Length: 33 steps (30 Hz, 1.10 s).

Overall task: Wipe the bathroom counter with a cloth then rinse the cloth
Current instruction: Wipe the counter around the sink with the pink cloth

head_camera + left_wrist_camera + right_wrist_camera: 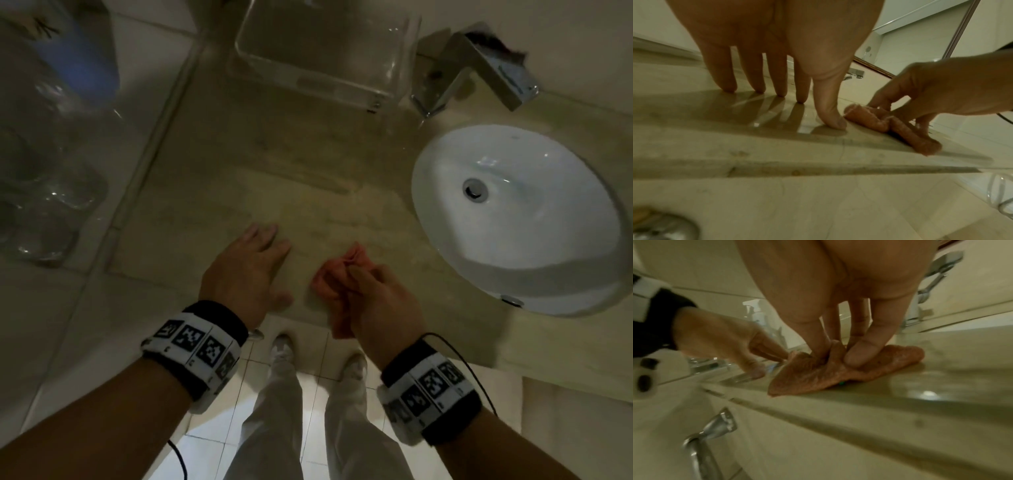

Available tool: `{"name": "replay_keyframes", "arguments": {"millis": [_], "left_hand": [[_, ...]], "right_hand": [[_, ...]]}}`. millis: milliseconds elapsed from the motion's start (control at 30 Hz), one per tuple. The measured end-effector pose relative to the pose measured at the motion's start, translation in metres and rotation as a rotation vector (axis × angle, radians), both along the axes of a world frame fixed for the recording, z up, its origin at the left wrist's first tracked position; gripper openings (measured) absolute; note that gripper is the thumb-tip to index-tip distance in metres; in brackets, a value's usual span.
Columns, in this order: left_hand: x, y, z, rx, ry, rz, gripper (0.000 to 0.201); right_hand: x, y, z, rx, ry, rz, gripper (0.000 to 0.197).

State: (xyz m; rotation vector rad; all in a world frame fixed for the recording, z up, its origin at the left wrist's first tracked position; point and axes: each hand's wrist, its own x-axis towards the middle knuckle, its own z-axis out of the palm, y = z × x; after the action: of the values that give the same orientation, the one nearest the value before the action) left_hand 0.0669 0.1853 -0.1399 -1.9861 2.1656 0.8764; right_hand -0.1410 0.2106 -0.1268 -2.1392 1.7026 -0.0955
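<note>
Counter [308,192]: beige stone, glossy, runs ahead of both hands and out to either side. Front edge lies just under the wrists; below it, floor tiles and the person's legs.

Sink [442,192]: white oval basin set into the counter, ahead and to the right of the right hand, well apart from the left. Faucet [479,65] beyond it, far right. Clear box [325,51] straight ahead of the hands, near the back wall. Glassware and clear wrapping far to the left of the left hand; too blurred to name.

Left hand [246,267]: fingers straight and spread, tips planted on the counter, holding nothing.

Right hand [380,305]: fingers and thumb pinch the cloth against the counter near the front edge.

Cloth [337,274]: orange, bunched, under and just ahead of the right hand, between the two hands. Long axis runs roughly from the front edge away towards the back wall; near end reaches the edge. Left thumb sits just beside it; touching or not, cannot tell.

Judgement: wiping stage. Right hand owns the cloth and is nearer the sink; rinse means travel rightward and forward.
</note>
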Motion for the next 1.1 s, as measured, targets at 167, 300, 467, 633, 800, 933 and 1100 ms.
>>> {"name": "replay_keyframes", "arguments": {"millis": [167,300,467,633,800,933,1100], "left_hand": [[0.017,-0.001,0.0,0.016,0.025,0.01,0.088],[0.03,0.0,0.003,0.016,0.034,0.071,0.089],[0.052,0.003,0.003,-0.013,0.01,0.228,0.101],[0.063,0.004,0.006,-0.03,-0.008,0.255,0.102],[0.065,0.006,0.006,-0.079,0.017,0.262,0.085],[0.066,0.004,0.004,-0.044,0.01,0.257,0.102],[0.068,-0.005,0.006,-0.027,0.037,0.25,0.101]], "right_hand": [[-0.021,-0.026,0.0,0.14,0.061,-0.326,0.032],[0.008,-0.061,0.001,0.149,0.04,-0.316,0.024],[0.063,-0.097,-0.003,0.22,-0.002,-0.228,0.025],[0.117,-0.103,0.002,0.245,0.068,-0.038,0.022],[0.129,-0.081,0.007,0.263,0.101,0.103,0.029],[0.11,-0.085,0.014,0.292,0.105,0.105,0.03],[0.099,-0.131,0.015,0.282,0.238,0.063,0.026]]}}
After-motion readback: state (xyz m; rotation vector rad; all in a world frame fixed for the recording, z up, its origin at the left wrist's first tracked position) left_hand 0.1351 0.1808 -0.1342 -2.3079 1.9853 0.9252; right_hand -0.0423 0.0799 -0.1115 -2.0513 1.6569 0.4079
